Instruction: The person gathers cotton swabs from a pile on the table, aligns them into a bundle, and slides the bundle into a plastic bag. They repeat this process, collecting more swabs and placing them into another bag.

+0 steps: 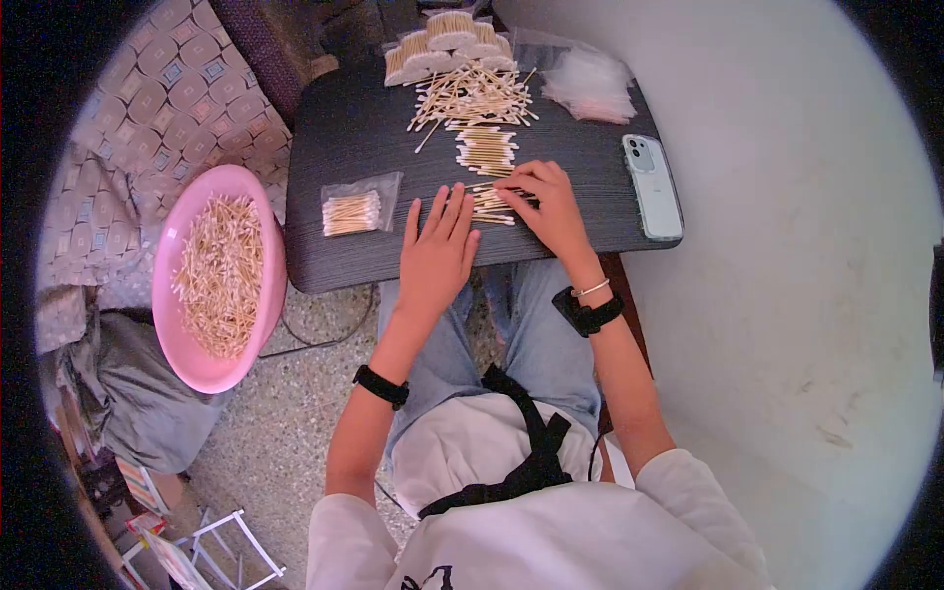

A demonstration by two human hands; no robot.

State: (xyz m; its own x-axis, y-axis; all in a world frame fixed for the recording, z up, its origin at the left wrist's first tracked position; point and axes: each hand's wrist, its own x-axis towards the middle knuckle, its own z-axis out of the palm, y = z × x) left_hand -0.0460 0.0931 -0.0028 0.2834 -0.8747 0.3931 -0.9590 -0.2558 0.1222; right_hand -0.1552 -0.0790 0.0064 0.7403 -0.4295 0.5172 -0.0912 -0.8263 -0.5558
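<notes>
Wooden-stick cotton swabs (pixel 492 205) lie side by side near the table's front edge, between my hands. My left hand (pixel 438 241) rests flat with fingers stretched at the left ends of these swabs. From the right, my right hand (pixel 546 202) reaches over them with bent fingers, its fingertips at the swabs; whether it pinches one is hidden. Just beyond is a neat row of swabs (pixel 486 147), and behind that a loose heap of swabs (pixel 474 96). A clear bag of swabs (pixel 354 209) lies left of my left hand.
Packed swab bundles (pixel 447 41) stand at the back of the dark table (pixel 334 128). Clear plastic bags (pixel 590 87) lie at the back right, a phone (pixel 651 187) at the right edge. A pink tub (pixel 169 295) full of swabs stands left of the table. A wall (pixel 787 197) rises on the right.
</notes>
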